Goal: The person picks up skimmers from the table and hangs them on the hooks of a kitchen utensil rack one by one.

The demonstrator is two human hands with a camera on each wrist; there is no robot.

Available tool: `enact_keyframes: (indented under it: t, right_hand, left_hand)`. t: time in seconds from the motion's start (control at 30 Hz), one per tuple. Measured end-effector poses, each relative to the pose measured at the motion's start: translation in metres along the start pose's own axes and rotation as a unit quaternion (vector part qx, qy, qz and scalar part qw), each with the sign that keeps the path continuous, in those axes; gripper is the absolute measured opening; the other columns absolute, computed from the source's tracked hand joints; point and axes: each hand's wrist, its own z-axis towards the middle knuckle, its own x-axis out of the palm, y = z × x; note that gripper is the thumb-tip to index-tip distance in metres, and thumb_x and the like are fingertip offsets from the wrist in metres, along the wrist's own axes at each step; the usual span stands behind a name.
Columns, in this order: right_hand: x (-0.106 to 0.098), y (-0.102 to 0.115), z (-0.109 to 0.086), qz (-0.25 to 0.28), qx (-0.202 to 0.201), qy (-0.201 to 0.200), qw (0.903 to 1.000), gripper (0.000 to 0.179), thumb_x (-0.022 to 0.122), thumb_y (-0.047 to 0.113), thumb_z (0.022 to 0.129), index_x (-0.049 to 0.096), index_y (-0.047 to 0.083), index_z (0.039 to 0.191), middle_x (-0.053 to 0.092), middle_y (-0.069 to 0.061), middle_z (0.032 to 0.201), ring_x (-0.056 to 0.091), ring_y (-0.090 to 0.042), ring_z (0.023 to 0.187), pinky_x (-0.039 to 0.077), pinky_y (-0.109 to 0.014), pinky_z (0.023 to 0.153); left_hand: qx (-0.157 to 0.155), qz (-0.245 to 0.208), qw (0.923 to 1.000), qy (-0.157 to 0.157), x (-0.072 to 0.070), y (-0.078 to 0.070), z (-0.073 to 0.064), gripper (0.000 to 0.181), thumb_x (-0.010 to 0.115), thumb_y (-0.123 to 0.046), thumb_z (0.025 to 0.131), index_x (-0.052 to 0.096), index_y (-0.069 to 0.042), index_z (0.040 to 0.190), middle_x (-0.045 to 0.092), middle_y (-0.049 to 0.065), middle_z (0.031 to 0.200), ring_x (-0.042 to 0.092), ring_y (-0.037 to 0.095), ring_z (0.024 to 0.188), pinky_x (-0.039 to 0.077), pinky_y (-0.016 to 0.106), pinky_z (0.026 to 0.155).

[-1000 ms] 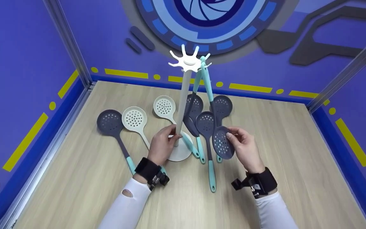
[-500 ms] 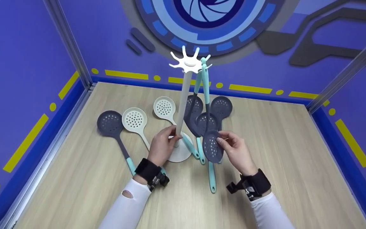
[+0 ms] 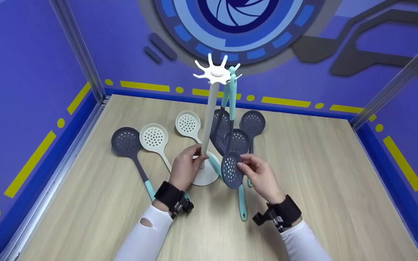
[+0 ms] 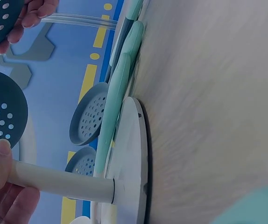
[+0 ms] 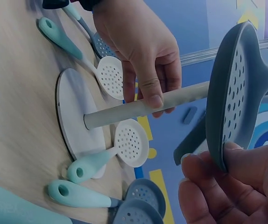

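Far wall: purple-blue, its round emblem cut off along the top.
Half hidden: one grey skimmer behind the white stand and a hanging grey skimmer; one white skimmer's handle under the left hand.
Hard to tell: how the gripped skimmer is caught at the stand's crown; handles cover some prongs, so I can't count them.
Table: pale wood grain, with blue walls on left and right and metal posts at the far corners.
Skimmers, lying: four grey, two white.
Skimmers, hanging: two grey, both on the stand's right side.
Stand: one, upright, round base on the table.
Left hand: pinching the pole low, just above the base.
Right hand: thumb and fingers pinching the right rim of the gripped skimmer's head, right of the pole.
Wrist cameras: two, one per arm.
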Motion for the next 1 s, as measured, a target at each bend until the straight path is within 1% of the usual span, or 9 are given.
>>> enact_keyframes:
  t: [0.13,0.2,0.33,0.43,0.63,0.7,0.77,0.87,1.0]
  right_hand:
    - [0.003,0.000,-0.001,0.001,0.005,0.011,0.9999,0.016,0.070,0.008,0.100,0.073,0.007,0.116,0.075,-0.008,0.099,0.069,-0.013,0.086,0.059,-0.024,0.074]
    - [0.004,-0.001,-0.001,-0.001,0.007,0.013,0.9999,0.016,0.070,0.009,0.100,0.073,0.008,0.116,0.075,-0.007,0.099,0.069,-0.013,0.085,0.057,-0.021,0.072]
    - [0.008,-0.002,-0.002,-0.001,0.010,0.017,0.9998,0.017,0.071,0.011,0.100,0.073,0.008,0.117,0.075,-0.007,0.099,0.068,-0.013,0.085,0.055,-0.019,0.071]
    - [0.010,-0.002,-0.002,0.003,0.012,0.022,0.9997,0.018,0.071,0.012,0.100,0.073,0.008,0.117,0.075,-0.008,0.100,0.069,-0.015,0.087,0.057,-0.019,0.074]
    - [0.015,-0.002,-0.003,-0.008,0.013,0.036,0.9992,0.019,0.072,0.016,0.100,0.073,0.008,0.118,0.076,-0.008,0.099,0.070,-0.019,0.085,0.055,-0.019,0.069]
    - [0.015,-0.001,-0.004,-0.009,0.010,0.043,0.9990,0.019,0.072,0.017,0.101,0.073,0.008,0.118,0.076,-0.007,0.098,0.070,-0.022,0.085,0.054,-0.019,0.067]
    - [0.016,-0.001,-0.005,-0.011,0.006,0.049,0.9987,0.019,0.072,0.018,0.101,0.073,0.009,0.117,0.075,-0.007,0.097,0.069,-0.022,0.084,0.054,-0.019,0.067]
    - [0.016,0.000,-0.006,-0.016,0.000,0.055,0.9983,0.017,0.072,0.020,0.101,0.074,0.010,0.116,0.074,-0.006,0.095,0.067,-0.018,0.080,0.053,-0.019,0.065]
    - [0.016,-0.001,-0.006,-0.016,-0.001,0.066,0.9977,0.016,0.072,0.021,0.101,0.074,0.011,0.114,0.074,-0.006,0.094,0.064,-0.011,0.076,0.051,-0.020,0.065]
  left_hand:
    - [-0.008,-0.008,0.9999,-0.001,0.000,-0.001,0.000,0.031,0.078,-0.019,0.094,0.071,-0.014,0.124,0.075,0.003,0.114,0.074,0.016,0.106,0.062,0.026,0.084]
    - [-0.009,-0.010,0.9999,-0.002,0.000,-0.001,0.000,0.031,0.078,-0.019,0.094,0.071,-0.014,0.124,0.076,0.003,0.114,0.074,0.016,0.106,0.062,0.026,0.084]
    - [-0.011,-0.009,0.9999,-0.001,0.000,-0.001,0.000,0.030,0.078,-0.019,0.095,0.072,-0.014,0.123,0.076,0.003,0.114,0.074,0.016,0.106,0.062,0.025,0.085]
    - [-0.008,-0.005,1.0000,-0.002,0.000,0.000,0.000,0.029,0.078,-0.019,0.095,0.071,-0.014,0.124,0.076,0.003,0.114,0.074,0.016,0.106,0.062,0.026,0.085]
    - [0.006,0.005,0.9999,-0.007,0.001,0.002,0.000,0.030,0.077,-0.017,0.095,0.071,-0.012,0.124,0.076,0.006,0.115,0.075,0.019,0.106,0.063,0.033,0.087]
    - [0.009,0.007,0.9999,-0.007,0.001,0.002,0.000,0.030,0.077,-0.017,0.096,0.071,-0.011,0.125,0.076,0.007,0.115,0.075,0.019,0.107,0.063,0.032,0.087]
    - [0.008,0.010,0.9999,-0.005,0.001,0.001,0.000,0.030,0.077,-0.016,0.096,0.070,-0.012,0.125,0.076,0.006,0.115,0.074,0.018,0.107,0.063,0.029,0.086]
    - [0.005,0.014,0.9999,-0.001,0.000,0.000,0.000,0.030,0.076,-0.017,0.096,0.070,-0.013,0.126,0.075,0.005,0.115,0.074,0.017,0.107,0.062,0.025,0.085]
    - [0.000,0.011,0.9999,0.000,0.000,0.000,0.000,0.030,0.076,-0.017,0.096,0.070,-0.014,0.125,0.076,0.004,0.115,0.074,0.017,0.107,0.062,0.025,0.086]
